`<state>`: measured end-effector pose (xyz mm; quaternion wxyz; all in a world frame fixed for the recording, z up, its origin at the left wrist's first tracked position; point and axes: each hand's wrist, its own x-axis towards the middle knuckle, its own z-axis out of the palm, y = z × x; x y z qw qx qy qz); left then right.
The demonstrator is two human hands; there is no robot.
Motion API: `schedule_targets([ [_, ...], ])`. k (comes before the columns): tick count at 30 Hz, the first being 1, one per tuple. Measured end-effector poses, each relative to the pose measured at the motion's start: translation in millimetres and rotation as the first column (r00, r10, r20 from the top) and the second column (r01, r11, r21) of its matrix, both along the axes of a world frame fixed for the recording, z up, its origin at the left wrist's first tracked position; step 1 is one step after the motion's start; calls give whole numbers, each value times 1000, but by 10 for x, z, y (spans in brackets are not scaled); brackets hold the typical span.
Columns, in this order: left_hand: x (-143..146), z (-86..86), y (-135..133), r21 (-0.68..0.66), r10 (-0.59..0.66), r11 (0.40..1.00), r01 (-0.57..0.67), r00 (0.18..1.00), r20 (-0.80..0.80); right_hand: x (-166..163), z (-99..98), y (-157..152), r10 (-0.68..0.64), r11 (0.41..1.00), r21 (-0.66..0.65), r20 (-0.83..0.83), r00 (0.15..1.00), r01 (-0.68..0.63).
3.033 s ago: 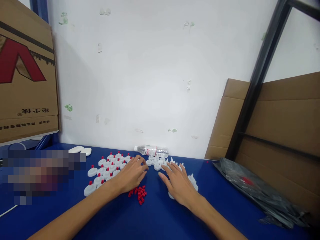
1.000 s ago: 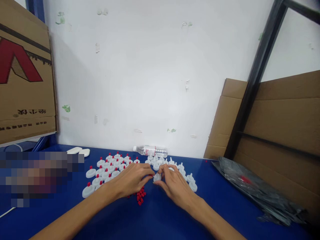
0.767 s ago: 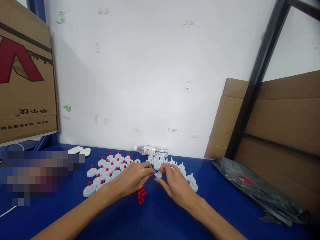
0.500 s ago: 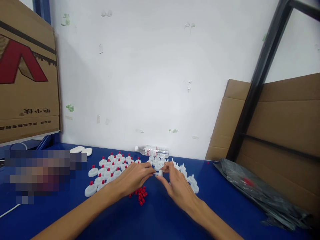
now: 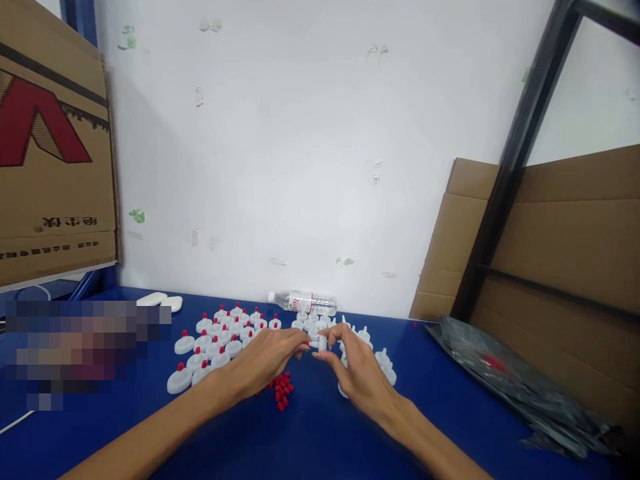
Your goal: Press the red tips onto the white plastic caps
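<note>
Between finger and thumb, my right hand [image 5: 357, 363] holds a white nozzle cap [image 5: 323, 343] on its side, the spout pointing left. My left hand [image 5: 273, 353] pinches a small red tip cap [image 5: 307, 344] at the spout's end; whether it is seated there I cannot tell. Below my left hand lies a heap of loose red tip caps [image 5: 282, 392]. Rows of white nozzle caps with red tips [image 5: 220, 359] stand upright to the left. Behind and beside my right hand are several white nozzle caps without red tips [image 5: 385, 363], partly hidden by it.
A clear plastic bottle [image 5: 305, 302] lies by the wall. Grey plastic bags [image 5: 500, 380] lie on the blue table [image 5: 320, 440] at right, before cardboard [image 5: 565, 267]. A big carton [image 5: 55, 147] is at left, above two white objects [image 5: 171, 304] and a blurred area.
Red now shows at my left fingertips, against the spout. The white nozzle cap has turned slightly in my right fingers. The whole view has shifted a little to the left.
</note>
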<state>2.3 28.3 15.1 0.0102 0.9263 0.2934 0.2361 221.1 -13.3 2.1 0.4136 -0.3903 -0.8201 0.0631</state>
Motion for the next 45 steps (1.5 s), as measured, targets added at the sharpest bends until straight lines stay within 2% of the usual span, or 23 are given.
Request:
schedule_targets([
  [5,25,-13,-34,-81,-33,996,40,996,86,10,7,-12,50,998,27,-13,999,-50],
  [14,33,-38,-102,-162,-13,986,23,998,63,9,-56,-12,115,989,91,58,992,-120],
  [17,42,-40,-84,-163,-18,986,29,998,67,3,-62,8,97,989,104,78,992,-105],
  [19,70,-11,-74,-165,-10,986,35,989,148,-2,-47,26,56,991,121,56,997,-62],
  [22,121,51,-69,-200,35,979,39,933,358,-10,-7,38,-3,990,141,41,999,-3],
  [24,129,83,-63,-218,76,976,18,906,415,-12,26,30,-43,987,154,64,997,33],
  [26,101,96,-47,-188,108,981,-41,926,362,-9,62,15,-95,980,184,83,992,79],
  [30,-28,81,30,-11,139,990,-138,989,59,8,119,6,-209,960,225,171,963,168],
  [34,-145,44,141,59,166,985,-159,977,-133,27,116,36,-390,918,225,360,847,328],
  [37,-204,3,234,66,211,977,-202,959,-189,38,100,55,-461,884,181,499,734,432],
  [39,-231,-29,293,54,246,969,-240,949,-196,45,103,55,-456,879,159,554,697,450],
  [42,-254,-46,340,16,276,960,-278,944,-181,54,126,38,-424,892,130,568,705,432],
  [45,-277,31,327,-18,303,951,-309,941,-152,49,140,13,-369,919,88,530,763,383],
])
